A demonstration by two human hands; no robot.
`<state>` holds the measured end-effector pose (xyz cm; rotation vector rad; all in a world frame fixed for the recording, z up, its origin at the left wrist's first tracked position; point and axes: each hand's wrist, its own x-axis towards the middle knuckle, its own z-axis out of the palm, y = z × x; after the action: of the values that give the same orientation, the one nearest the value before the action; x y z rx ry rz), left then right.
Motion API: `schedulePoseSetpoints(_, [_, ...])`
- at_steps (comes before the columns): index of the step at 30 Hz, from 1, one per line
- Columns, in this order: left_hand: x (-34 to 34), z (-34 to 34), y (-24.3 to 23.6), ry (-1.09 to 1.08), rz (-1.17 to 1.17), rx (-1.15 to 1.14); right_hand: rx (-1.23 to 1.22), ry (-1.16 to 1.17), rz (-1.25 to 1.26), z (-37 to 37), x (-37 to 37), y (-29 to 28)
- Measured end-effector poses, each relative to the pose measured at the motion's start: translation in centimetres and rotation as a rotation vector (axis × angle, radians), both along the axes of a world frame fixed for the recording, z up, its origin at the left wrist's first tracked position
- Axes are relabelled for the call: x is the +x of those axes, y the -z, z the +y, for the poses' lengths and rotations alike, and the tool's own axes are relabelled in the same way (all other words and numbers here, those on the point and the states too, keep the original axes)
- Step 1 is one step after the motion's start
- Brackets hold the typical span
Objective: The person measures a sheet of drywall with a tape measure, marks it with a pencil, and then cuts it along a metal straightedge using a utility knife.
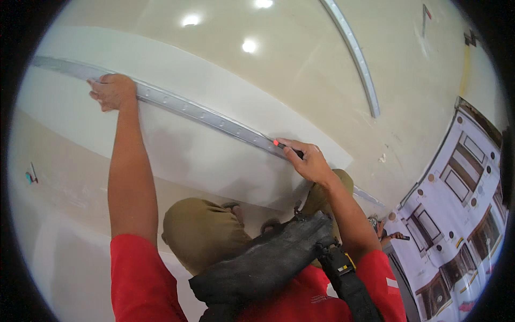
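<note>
A long silver metal drywall profile (198,114) lies slantwise across a white board (225,177), running from far left toward the middle. Toward its far left end, my left hand (113,92) is closed over the profile, fingers curled at its side. My right hand (308,160) grips a slim black utility knife (294,152) with a red front part, held against the profile's edge near its nearer end. The thin blade is hard to make out. Below the board's near side are my knees (201,225) in olive trousers.
Another metal profile (357,56) lies at the upper right on the beige floor (300,37). A printed sheet (456,204) with pictures spreads along the right. Small tools lie at far left, teal-handled (30,177), and upper right, red-handled (426,15). A black bag (263,263) hangs across my front.
</note>
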<state>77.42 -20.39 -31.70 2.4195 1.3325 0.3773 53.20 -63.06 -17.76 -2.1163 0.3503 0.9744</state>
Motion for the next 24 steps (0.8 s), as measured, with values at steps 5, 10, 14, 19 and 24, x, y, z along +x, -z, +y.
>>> schedulePoseSetpoints(5, [0.1, -0.3, -0.2, -0.006, 0.008, -0.026, -0.135, 0.03, 0.147, -7.0, -4.9, -2.6])
schedulePoseSetpoints(10, [0.1, -0.8, -0.2, 0.02, 0.036, -0.017, -0.269, -0.059, 0.195, -13.4, -8.1, -3.7])
schedulePoseSetpoints(14, [0.1, -0.7, -0.4, 0.024, 0.013, -0.026, -0.435, -0.234, 0.249, -14.9, -7.9, -3.9])
schedulePoseSetpoints(19, [-0.3, -1.0, -1.6, 0.005, 0.066, -0.055, -0.513, 0.163, 0.198, -8.0, -9.1, -2.2])
schedulePoseSetpoints(24, [-0.1, -0.5, -0.4, -0.005, 0.036, -0.02, -0.602, 0.51, 0.055, -4.8, -11.6, 3.6])
